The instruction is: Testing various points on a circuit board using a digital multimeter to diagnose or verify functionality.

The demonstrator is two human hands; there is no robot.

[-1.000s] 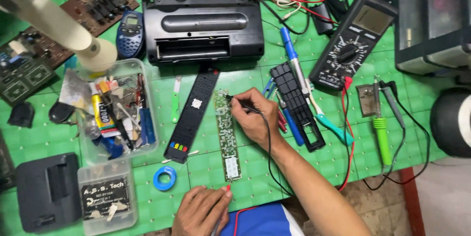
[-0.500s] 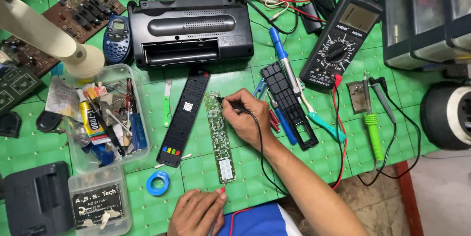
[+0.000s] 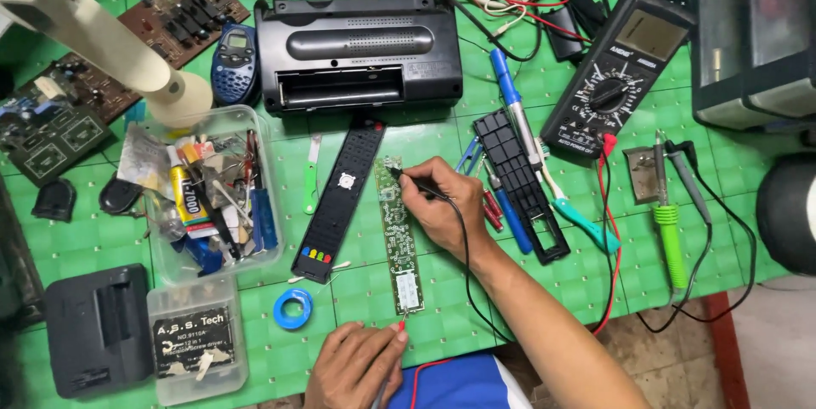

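A long, narrow green circuit board (image 3: pixel 397 235) is laid on the green table (image 3: pixel 527 290), its long axis running from far to near, almost straight toward the person. A black test probe (image 3: pixel 418 183) is pinched between thumb and fingers of the right hand (image 3: pixel 444 209), and its tip is set on the far end of the board. A black lead is trailed from the probe back across the wrist. The left hand (image 3: pixel 355 364) is rested at the near edge of the table, closed around a red-tipped probe (image 3: pixel 399 325) whose point is held at the near end of the board. Thus the board is spanned end to end between the two grips, the right at the far end, the left at the near. A black remote control shell (image 3: pixel 342 202) is seen just left of the board, parallel to it. A black keypad frame (image 3: pixel 518 184) lies to the right, and a multimeter (image 3: pixel 619 77) farther right.
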